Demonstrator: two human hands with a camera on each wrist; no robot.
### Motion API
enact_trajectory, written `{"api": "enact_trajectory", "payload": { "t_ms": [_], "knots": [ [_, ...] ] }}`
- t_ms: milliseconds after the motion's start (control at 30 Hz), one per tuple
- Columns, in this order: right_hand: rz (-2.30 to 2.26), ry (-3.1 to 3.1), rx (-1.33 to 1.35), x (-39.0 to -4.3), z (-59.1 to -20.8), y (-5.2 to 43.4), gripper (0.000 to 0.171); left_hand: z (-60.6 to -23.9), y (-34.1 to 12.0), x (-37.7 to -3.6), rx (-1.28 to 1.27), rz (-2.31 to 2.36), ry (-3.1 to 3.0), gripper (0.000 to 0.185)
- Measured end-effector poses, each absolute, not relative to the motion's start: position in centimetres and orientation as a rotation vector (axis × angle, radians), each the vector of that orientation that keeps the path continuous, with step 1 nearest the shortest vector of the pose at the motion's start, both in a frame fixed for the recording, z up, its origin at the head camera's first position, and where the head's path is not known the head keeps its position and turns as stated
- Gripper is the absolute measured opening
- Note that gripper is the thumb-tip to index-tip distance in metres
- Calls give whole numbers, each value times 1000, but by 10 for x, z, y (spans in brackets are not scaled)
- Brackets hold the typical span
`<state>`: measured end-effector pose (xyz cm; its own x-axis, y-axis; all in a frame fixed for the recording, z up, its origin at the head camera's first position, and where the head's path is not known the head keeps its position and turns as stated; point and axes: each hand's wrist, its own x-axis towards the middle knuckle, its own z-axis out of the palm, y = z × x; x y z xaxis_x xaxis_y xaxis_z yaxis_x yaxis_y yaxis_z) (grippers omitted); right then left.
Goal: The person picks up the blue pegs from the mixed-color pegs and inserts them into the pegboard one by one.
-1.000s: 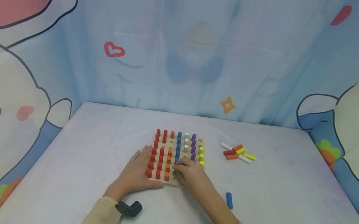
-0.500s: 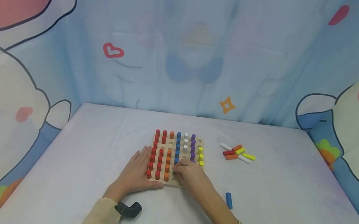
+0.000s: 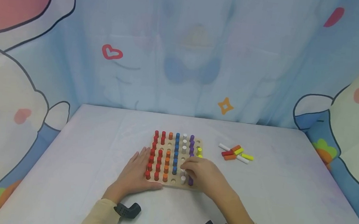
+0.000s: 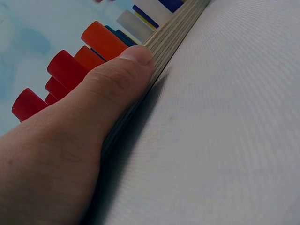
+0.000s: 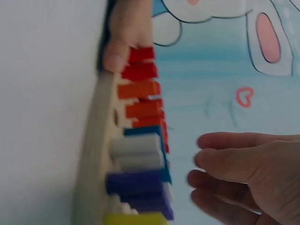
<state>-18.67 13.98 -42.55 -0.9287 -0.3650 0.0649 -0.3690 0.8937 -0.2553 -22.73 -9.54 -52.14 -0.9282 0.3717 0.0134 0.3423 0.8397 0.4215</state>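
A wooden pegboard (image 3: 167, 184) holds columns of round pegs in red, orange, blue, white, purple and yellow. My left hand (image 3: 135, 171) lies along its left side, with the thumb against the front edge; the left wrist view shows this thumb (image 4: 117, 77) close beside the red and orange pegs. Over the right half of the board hovers my right hand (image 3: 204, 174), near the front white peg (image 3: 183, 179). In the right wrist view its loosely bent fingers (image 5: 225, 161) are apart from the pegs, and no peg shows between them. A blue peg (image 3: 174, 170) stands upright left of them.
Several loose pegs (image 3: 235, 153) in white, orange, red and yellow lie in a pile right of the board. A white cloth (image 3: 288, 194) covers the table. Behind it hangs a blue cartoon curtain (image 3: 188, 55).
My right hand has come away from the blue peg, which stands in the board, and moved right. The loose blue peg near the forearm is now out of sight. The left hand stays put.
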Motion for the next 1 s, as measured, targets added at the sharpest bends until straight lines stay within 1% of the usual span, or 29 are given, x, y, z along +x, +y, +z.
{"api": "enact_trajectory", "payload": {
  "t_ms": [133, 233, 467, 733, 833, 1000],
  "knots": [
    [453, -3090, 513, -190, -420, 161, 16, -522, -96, -227, 576, 662, 2947, 127],
    [490, -3167, 457, -192, -418, 180, 18, -523, -96, -227, 574, 664, 2947, 127],
    [576, -3449, 268, -195, -419, 214, 35, -524, -97, -228, 564, 660, 2946, 128],
    [435, -3705, 120, -195, -427, 229, 60, -527, -97, -228, 564, 654, 2946, 128],
    [398, -3752, 102, -194, -430, 230, 65, -527, -97, -228, 569, 663, 2944, 128],
    [386, -3770, 100, -195, -436, 232, 66, -524, -96, -228, 575, 663, 2949, 127]
  ]
}}
